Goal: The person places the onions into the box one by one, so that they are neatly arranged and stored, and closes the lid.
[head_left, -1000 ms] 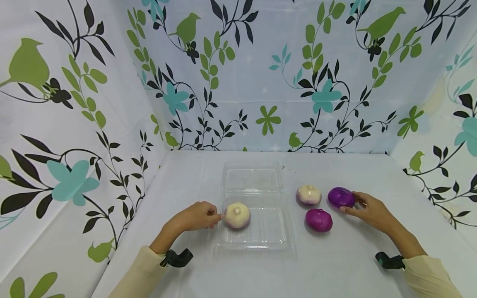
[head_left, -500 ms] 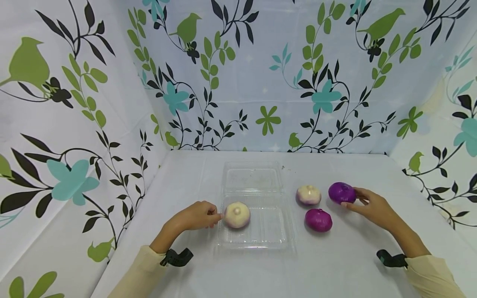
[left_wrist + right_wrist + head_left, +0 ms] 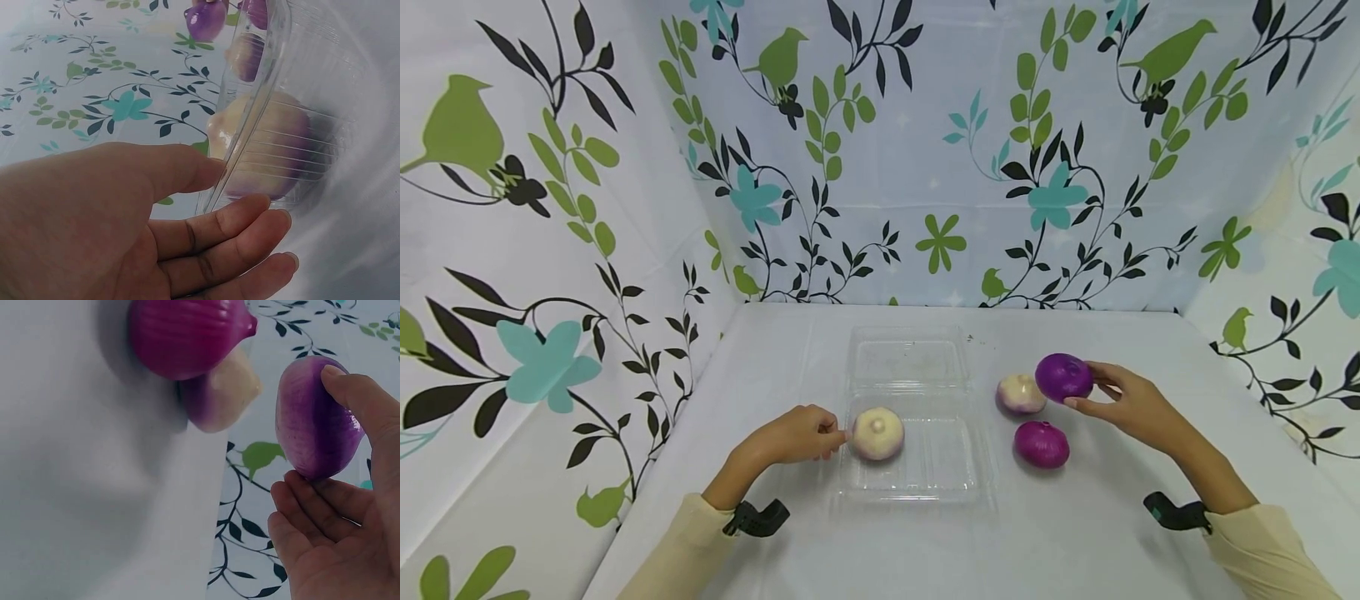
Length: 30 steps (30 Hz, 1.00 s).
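"Neighbours for the purple onion (image 3: 1063, 377)? The right hand (image 3: 1127, 408) holds it up off the desk (image 3: 1075, 533), thumb and fingers apart by its width."

"Two: a loose pale bulb (image 3: 1017, 395) just left of those fingers, and a magenta onion (image 3: 1041, 444) left of them and nearer the person. Both lie between them and the clear container (image 3: 951, 454)."

"And the left hand (image 3: 790, 437)?"

"Its fingers pinch the container's rim. A boxed pale bulb (image 3: 877, 435) sits inside, right beside them; the open lid (image 3: 910, 358) lies beyond."

"What's hard to see?"

"From head height the purple onion covers part of the loose pale bulb. At the left wrist, a ribbed clear wall veils the boxed one; at the right, the magenta onion is cut off."

"And the room?"

"White desk, a few dark specks (image 3: 970, 337) beyond both hands' fingers, and curtains (image 3: 940, 150) printed with birds, leaves and flowers."
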Motion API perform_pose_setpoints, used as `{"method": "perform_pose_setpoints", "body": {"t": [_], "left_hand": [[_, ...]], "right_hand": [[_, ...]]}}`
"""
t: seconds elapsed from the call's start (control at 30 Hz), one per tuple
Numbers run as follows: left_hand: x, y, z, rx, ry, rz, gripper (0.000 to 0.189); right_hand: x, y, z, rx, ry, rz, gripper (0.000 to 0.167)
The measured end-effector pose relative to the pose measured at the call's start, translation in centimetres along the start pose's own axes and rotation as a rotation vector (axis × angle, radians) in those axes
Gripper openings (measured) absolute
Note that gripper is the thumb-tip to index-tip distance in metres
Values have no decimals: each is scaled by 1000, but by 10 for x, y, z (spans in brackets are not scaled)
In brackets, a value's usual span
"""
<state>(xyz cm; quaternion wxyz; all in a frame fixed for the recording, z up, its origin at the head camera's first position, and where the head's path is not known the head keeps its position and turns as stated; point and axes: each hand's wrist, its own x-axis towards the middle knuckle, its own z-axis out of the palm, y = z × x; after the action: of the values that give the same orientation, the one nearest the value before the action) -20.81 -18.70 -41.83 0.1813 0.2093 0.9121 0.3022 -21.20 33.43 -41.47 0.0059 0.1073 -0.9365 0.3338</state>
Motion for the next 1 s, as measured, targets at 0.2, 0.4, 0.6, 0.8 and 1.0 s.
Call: {"method": "perform_pose_setpoints", "body": {"t": [0.2,0.4,0.6,0.8,1.0], "left_hand": [[1,2,0,5,3,-2,34],[0,2,-1,8,-2,-4,34],[0,3,-2,9,0,1,34],[0,4,-1,4,-1,4,36],[0,4,-1,5,0,-6,35]], "right_hand": [[1,-23,0,15,-26,-60,86],[4,-48,6,5,-66,-123,82],[9,-65,11,-12,-101,-170,83],[13,-79,18,-46,-149,-191,81],[21,-95,28,-67,-214,-171,81]]}}
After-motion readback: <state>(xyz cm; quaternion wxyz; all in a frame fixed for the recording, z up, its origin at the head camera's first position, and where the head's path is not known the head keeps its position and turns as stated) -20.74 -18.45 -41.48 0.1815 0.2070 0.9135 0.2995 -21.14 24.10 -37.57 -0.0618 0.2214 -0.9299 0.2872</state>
